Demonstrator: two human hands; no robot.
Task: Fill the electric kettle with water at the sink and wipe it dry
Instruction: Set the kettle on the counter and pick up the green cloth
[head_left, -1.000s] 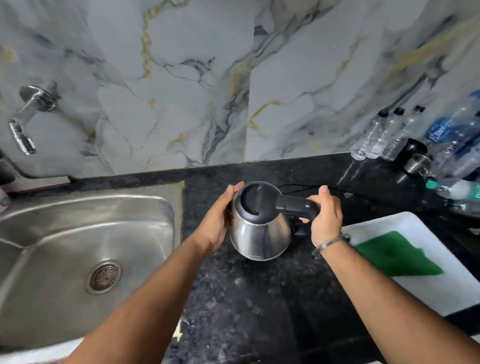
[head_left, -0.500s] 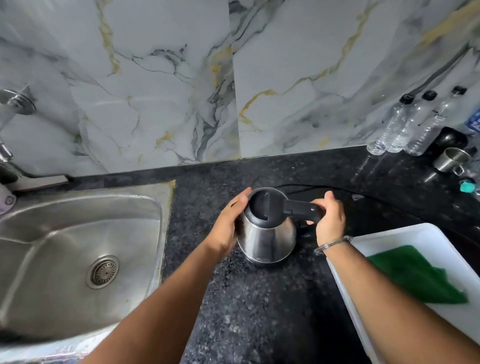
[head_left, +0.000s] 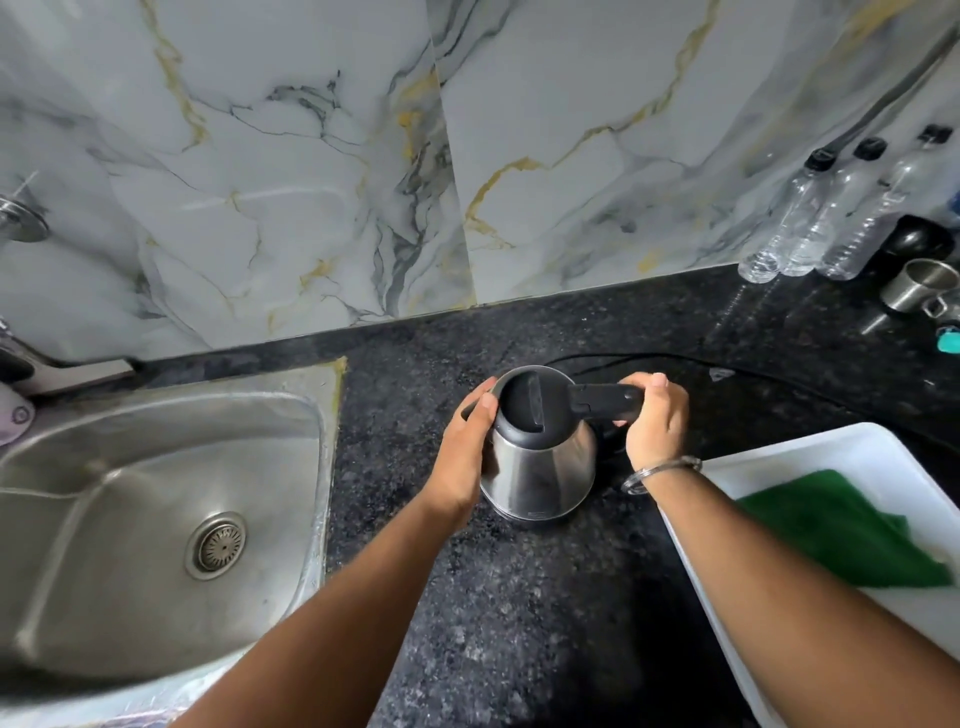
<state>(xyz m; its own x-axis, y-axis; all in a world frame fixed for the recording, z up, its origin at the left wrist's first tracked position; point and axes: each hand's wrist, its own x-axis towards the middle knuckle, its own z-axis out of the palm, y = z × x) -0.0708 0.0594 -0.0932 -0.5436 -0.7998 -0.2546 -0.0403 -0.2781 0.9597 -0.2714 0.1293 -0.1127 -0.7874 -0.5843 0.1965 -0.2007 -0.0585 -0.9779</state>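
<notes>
A steel electric kettle (head_left: 545, 467) with a black shut lid and black handle stands on the dark granite counter (head_left: 519, 623). My right hand (head_left: 655, 426) grips the handle. My left hand (head_left: 465, 452) is pressed flat against the kettle's left side, thumb at the lid's rim. The steel sink (head_left: 156, 519) lies to the left, its basin bare around the drain. A green cloth (head_left: 841, 530) lies in a white tray (head_left: 727, 597) on the right. Only the tap's wall plate (head_left: 21, 218) shows at the left edge.
A black power cord (head_left: 675, 361) runs behind the kettle toward the right. Three clear plastic bottles (head_left: 831, 213) lean on the marble wall at the back right, with a steel cup (head_left: 919, 286) beside them.
The kettle has come down onto the counter, a little to the right of where it was held. Both hands have stayed on it. The view has turned right, so the tap has slid out.
</notes>
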